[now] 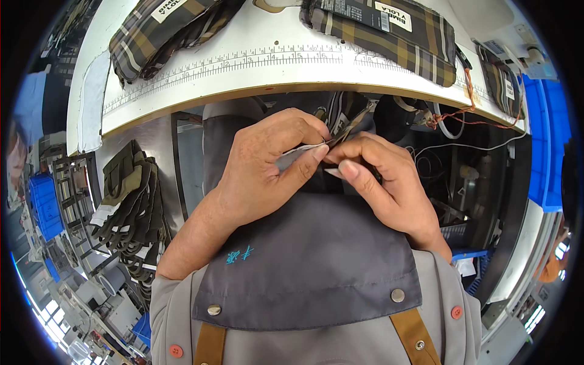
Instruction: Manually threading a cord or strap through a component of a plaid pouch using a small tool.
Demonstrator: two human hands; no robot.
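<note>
In front of the table edge, both hands are drawn close together over a small plaid fabric piece (pixel 353 123) with dark, olive and pale stripes. My left hand (pixel 271 161) pinches its pale edge between thumb and fingers. My right hand (pixel 389 179) grips the same piece just beside, fingertips almost touching those of the left. Part of the cloth hangs behind the fingers, so its full shape is hidden. Beyond the hands, folded plaid bundles with white labels lie on the table: one bundle (pixel 164 39) at the left, another bundle (pixel 389 36) at the right.
The white table (pixel 243 76) carries printed ruler marks along its near edge. Dark olive fabric pieces (pixel 131 201) hang stacked at the left. Reddish cords (pixel 453 115) and a white cable (pixel 480 146) dangle at the right, near a blue crate (pixel 544 140).
</note>
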